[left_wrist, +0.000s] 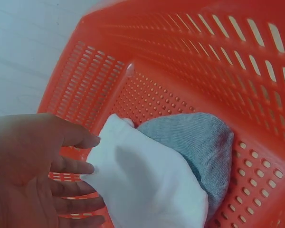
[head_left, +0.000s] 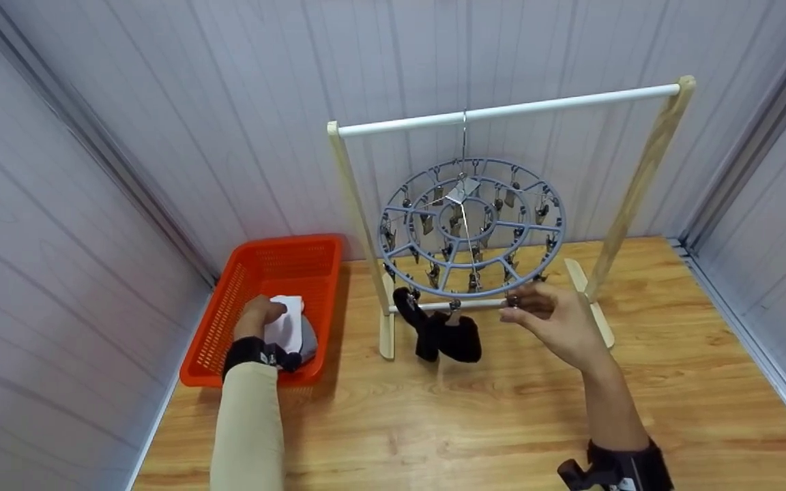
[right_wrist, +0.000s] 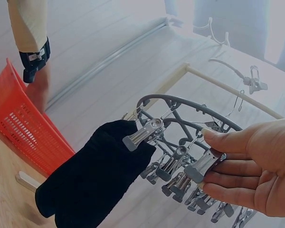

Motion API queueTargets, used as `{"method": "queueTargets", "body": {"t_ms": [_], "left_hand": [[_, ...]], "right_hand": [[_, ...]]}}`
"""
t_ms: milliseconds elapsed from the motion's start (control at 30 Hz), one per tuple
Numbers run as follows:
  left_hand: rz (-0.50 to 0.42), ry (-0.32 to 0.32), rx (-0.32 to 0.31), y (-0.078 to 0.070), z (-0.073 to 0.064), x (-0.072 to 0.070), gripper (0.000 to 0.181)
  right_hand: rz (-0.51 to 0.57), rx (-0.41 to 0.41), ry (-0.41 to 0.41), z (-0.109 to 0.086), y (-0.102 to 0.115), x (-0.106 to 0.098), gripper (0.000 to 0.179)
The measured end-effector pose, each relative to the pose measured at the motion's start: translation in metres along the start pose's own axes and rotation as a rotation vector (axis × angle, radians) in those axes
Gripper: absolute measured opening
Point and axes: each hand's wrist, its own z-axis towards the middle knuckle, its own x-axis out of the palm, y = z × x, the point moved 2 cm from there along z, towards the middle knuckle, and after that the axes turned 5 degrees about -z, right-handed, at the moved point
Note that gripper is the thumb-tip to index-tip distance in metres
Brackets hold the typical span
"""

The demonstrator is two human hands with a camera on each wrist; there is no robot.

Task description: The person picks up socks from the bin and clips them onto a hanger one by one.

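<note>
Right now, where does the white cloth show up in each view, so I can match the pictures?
Head: left of centre, the white cloth lies in the basket, by the left hand.
Left wrist: lower middle, partly over the grey cloth, at the hand's fingertips.
Right wrist: not visible; the basket's side faces the camera at the left.
Shared landmark: the basket, in all three views.

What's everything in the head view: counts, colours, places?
Rectangular plastic basket: one, orange, floor
Smooth cloth: one, white, basket
Knit cloth: one, grey, basket
Wooden rack: one, pale, floor
Round clip hanger: one, grey, rack
Metal clips: many, silver, hanger
Fabric socks: count unclear, black, hanger
Woodgrain floor: one, brown, below
Panelled walls: three, whitish, around
Wrist cameras: two, black, wrists
Sleeve: one, cream, left arm
Left hand: one, bare, in basket
Right hand: one, bare, pinching clip
</note>
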Motion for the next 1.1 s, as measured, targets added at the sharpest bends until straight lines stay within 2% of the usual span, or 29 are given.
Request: {"method": "queueTargets", "body": {"t_ms": [100,267,367,533,667,800,933,1033,1100], "left_hand": [[-0.014,-0.015,0.003,0.005,0.002,0.003,0.058],[-0.012,-0.08,0.06,0.009,0.008,0.004,0.047],[-0.047,-0.107,0.064,0.012,0.009,0.005,0.044],[-0.156,-0.116,0.055,0.013,0.013,0.007,0.043],[-0.164,-0.13,0.068,0.012,0.013,0.01,0.037],[-0.188,-0.121,0.052,0.008,0.01,0.012,0.028],[-0.212,-0.117,0.032,0.007,0.01,0.013,0.037],[-0.183,-0.129,0.033,0.006,0.012,0.011,0.047],[-0.149,-0.135,0.044,0.005,0.014,0.009,0.045]], "right_hand": [[0.003,0.004,0.011,0.001,0.001,0.0,0.026],[0.01,0.008,0.012,0.002,0.001,0.001,0.026],[0.001,0.004,0.01,0.003,0.0,0.001,0.025],[-0.012,0.009,0.003,0.001,-0.003,-0.001,0.026],[-0.029,0.006,0.001,-0.001,-0.005,-0.001,0.028],[-0.038,0.008,0.003,-0.001,-0.005,-0.002,0.028],[-0.031,0.02,0.004,-0.002,-0.005,-0.003,0.027],[-0.022,0.018,0.003,-0.002,-0.006,-0.004,0.027],[-0.017,0.01,0.004,-0.003,-0.007,-0.004,0.027]]}}
